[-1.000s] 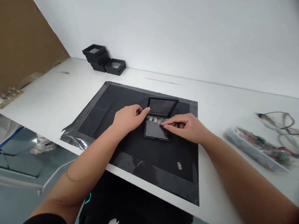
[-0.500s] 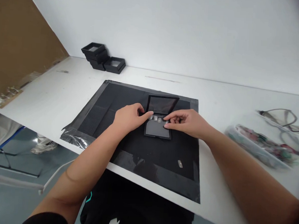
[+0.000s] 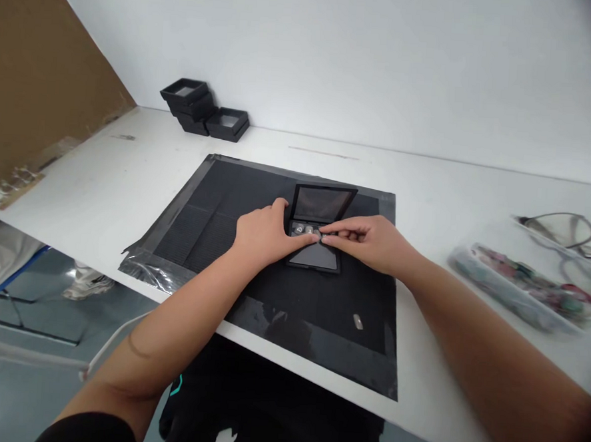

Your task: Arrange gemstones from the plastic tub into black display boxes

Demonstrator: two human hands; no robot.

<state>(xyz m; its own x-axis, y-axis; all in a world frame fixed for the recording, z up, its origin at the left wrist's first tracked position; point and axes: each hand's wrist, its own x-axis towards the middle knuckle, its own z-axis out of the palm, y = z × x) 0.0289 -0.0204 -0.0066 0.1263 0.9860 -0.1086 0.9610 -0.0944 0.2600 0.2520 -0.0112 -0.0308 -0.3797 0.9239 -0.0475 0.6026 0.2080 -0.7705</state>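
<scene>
A small black case (image 3: 314,267) lies on the black mat (image 3: 271,293), its windowed lid (image 3: 322,204) tilted up at the back. Small clear pieces with light marks (image 3: 300,228) sit in a row along the rear of the base. My left hand (image 3: 269,231) has its thumb stretched across the case to the row, its fingers apart at the case's left edge. From the right, my right hand (image 3: 369,242) pinches at one of the small pieces, close to my left thumb tip. Another small clear piece (image 3: 358,321) lies alone on the mat's right part.
Black boxes (image 3: 187,101) are stacked at the back left of the white table (image 3: 426,209), with more boxes (image 3: 227,123) beside them. Eyeglasses (image 3: 560,227) and a clear container of colourful items (image 3: 526,285) are on the right.
My left thumb has moved right and slightly down across the case. The right hand's fingertips have shifted slightly left, so the two hands' tips are now nearly touching.
</scene>
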